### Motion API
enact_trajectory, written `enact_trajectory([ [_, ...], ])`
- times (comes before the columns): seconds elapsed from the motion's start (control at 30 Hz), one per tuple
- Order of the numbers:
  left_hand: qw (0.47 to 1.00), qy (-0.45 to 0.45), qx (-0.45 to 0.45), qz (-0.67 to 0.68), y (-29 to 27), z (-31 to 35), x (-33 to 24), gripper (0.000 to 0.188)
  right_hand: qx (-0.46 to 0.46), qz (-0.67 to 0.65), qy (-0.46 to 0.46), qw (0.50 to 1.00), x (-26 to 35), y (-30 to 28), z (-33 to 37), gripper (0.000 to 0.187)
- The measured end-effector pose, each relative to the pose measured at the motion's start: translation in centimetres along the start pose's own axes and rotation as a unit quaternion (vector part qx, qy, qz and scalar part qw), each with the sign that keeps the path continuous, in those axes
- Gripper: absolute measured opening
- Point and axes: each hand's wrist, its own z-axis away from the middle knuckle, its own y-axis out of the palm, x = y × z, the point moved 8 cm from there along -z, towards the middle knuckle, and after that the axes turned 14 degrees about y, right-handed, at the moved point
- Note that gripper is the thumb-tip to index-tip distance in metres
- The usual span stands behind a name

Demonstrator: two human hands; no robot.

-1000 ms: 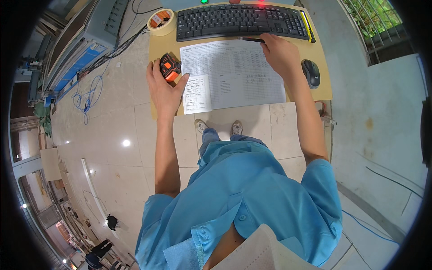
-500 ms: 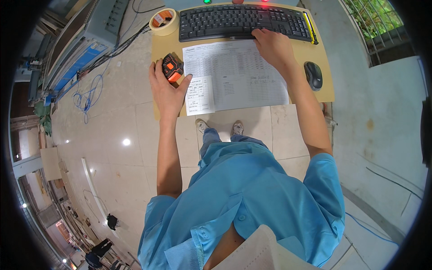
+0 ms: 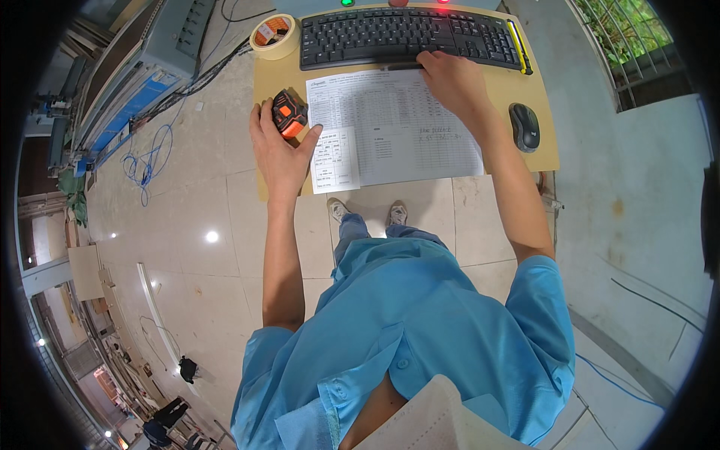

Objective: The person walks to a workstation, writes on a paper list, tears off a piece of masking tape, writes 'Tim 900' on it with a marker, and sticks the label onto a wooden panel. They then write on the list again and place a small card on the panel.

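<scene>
Both hands are over the desk (image 3: pixel 504 84). Left hand (image 3: pixel 283 157): spread open, nothing gripped, thumb at the far edge of a small white slip (image 3: pixel 334 159); an orange-and-black tape measure (image 3: pixel 289 114) sits between thumb and forefinger, contact not confirmed from my station. Right hand (image 3: pixel 461 86): fingers drawn together at the right end of a dark pen (image 3: pixel 403 67); I cannot tell how firm the hold is.

Change noted: over the last second the right hand and pen have shifted left along the near side of the keyboard (image 3: pixel 405 34); the left hand remains beside the tape measure. I judge the consequence slight: the pen is at the sheet's far edge, away from its handwritten lines.

Condition of the printed sheet (image 3: pixel 397 127): white, flat, dense with fine rows, handwriting at right; it lies nearer than the keyboard, reaching the desk's near edge, its near-left part under the slip.
</scene>
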Motion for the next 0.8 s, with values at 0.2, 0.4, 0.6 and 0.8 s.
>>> enact_trajectory([
  [0.2, 1.000, 0.000, -0.001, 0.006, 0.0, 0.1, 0.0, 0.098, 0.011, 0.000, 0.024, 1.000, 0.1, 0.2, 0.1, 0.018],
  [0.4, 1.000, 0.004, -0.004, 0.014, -0.1, 0.0, -0.1, 0.097, -0.007, -0.065, 0.035, 0.997, -0.7, -1.3, 0.8, 0.021],
  [0.6, 1.000, -0.001, 0.003, 0.000, -0.2, 0.0, -0.2, 0.094, -0.034, -0.125, 0.050, 0.990, -2.9, -3.4, 1.9, 0.021],
  [0.8, 1.000, -0.003, -0.004, 0.021, -0.3, 0.0, -0.4, 0.093, -0.048, -0.183, 0.101, 0.977, -4.0, -5.3, 5.4, 0.020],
])
